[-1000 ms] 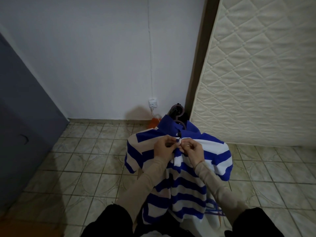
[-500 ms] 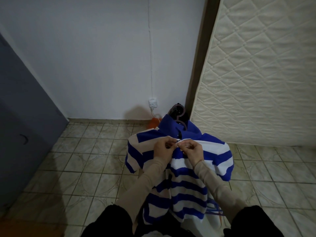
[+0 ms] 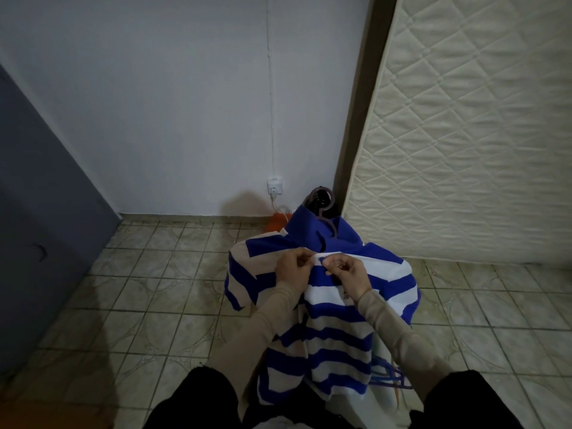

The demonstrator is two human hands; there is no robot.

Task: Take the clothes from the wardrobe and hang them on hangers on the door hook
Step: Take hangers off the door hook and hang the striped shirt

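I have the blue-and-white striped polo shirt held up in front of me over the tiled floor, already threaded on a purple hanger whose hook sticks up out of the solid blue collar. My left hand is curled, thumb and fingers pinching the white placket edge just below the collar. My right hand is curled the same way, pinching the opposite edge of the placket, so the two hands almost meet at the top of the chest (whether a button sits between the fingers I cannot tell; it is too small and dim). Both forearms are in beige sleeves that come up from the bottom of the view.

The shirt hangs down from the hanger, its short sleeves spread to either side and its hem near my knees. More purple hangers show low behind the hem on the right. Behind the collar lies a dark object I cannot identify. A wall socket with a white cable sits on the pale wall, and a quilted mattress leans upright on the right. A grey door fills the left edge.
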